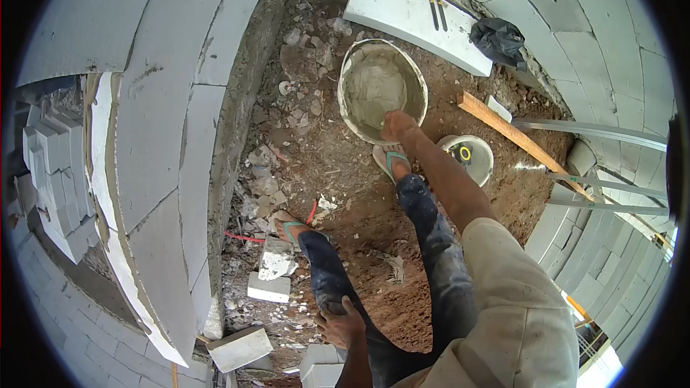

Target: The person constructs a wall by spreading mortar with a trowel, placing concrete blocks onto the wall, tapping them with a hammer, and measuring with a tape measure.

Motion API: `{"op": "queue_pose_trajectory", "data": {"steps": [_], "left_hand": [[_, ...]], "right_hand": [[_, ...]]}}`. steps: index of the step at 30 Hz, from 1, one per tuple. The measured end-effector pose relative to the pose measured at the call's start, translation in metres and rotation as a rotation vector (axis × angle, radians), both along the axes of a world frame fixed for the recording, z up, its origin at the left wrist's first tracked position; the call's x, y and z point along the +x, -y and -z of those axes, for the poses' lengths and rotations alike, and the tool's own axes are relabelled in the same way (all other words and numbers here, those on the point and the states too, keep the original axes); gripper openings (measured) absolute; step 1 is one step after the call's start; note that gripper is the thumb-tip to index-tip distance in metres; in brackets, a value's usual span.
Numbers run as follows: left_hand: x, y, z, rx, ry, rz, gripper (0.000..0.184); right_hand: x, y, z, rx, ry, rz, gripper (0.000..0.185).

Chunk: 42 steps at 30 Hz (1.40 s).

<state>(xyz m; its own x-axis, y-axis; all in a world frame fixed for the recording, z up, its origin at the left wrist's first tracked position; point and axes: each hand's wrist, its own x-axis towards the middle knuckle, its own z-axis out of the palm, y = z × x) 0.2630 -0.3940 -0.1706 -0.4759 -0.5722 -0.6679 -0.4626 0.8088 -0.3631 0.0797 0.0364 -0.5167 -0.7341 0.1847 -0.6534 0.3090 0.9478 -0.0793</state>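
The right forearm (449, 179) is reaching forward and slightly inward, passing over the ground beside a smaller bucket (491, 163), and the right hand (397, 126) is hovering at the near right part of the large bucket's rim (424, 90). Its fingers are curling together into a fist, knuckles up; whether they are clamping a handle or the rim itself is hidden. The left arm is bending low at the person's side, and the left hand (343, 323) is resting on the left trouser leg (323, 273) near the knee, fingers loosely bent, thumb standing apart, holding no tool.

The large bucket is standing upright on the rubble-strewn soil, ahead of the right sandalled foot (397, 164), its mouth facing up toward the camera. Its own long axis is running vertically, and the rim is appearing as an oval stretching slightly more away from the person than across. Grey wet mortar (375, 90) is lying inside, its surface ridged and uneven.

Beyond it, a long white block (410, 14) is lying slantwise, carrying a dark long-handled tool (436, 6) and, at its right end, a crumpled black bag (497, 42). A wooden batten (507, 129) is slanting past the smaller bucket's far right side.
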Motion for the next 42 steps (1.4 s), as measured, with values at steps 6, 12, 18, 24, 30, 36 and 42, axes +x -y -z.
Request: {"op": "queue_pose_trajectory", "data": {"steps": [6, 12, 18, 24, 30, 36, 42], "left_hand": [[-0.006, 0.000, 0.000, 0.001, 0.002, -0.001, 0.081], [-0.005, 0.008, -0.002, 0.017, -0.047, -0.023, 0.082], [-0.020, 0.009, -0.012, 0.001, -0.077, -0.063, 0.086], [-0.028, 0.020, -0.020, 0.058, -0.091, -0.152, 0.087], [-0.026, 0.029, -0.021, 0.093, -0.121, -0.207, 0.085], [-0.026, 0.029, -0.027, 0.099, -0.104, -0.245, 0.086], [-0.025, 0.028, -0.027, 0.117, -0.095, -0.274, 0.087]], "right_hand": [[0.052, -0.016, -0.076, -0.470, -0.040, 0.499, 0.051], [-0.007, 0.047, -0.170, -0.472, -0.278, 0.537, 0.050], [-0.125, 0.144, -0.366, -0.547, -0.744, 0.047, 0.042], [-0.222, 0.214, -0.499, -0.756, -0.450, 0.133, 0.039], [-0.290, 0.237, -0.521, -0.761, -0.236, 0.262, 0.028], [-0.308, 0.232, -0.561, -0.970, -0.201, 0.365, 0.023], [-0.319, 0.202, -0.588, -1.158, -0.239, 0.346, 0.025]]}}
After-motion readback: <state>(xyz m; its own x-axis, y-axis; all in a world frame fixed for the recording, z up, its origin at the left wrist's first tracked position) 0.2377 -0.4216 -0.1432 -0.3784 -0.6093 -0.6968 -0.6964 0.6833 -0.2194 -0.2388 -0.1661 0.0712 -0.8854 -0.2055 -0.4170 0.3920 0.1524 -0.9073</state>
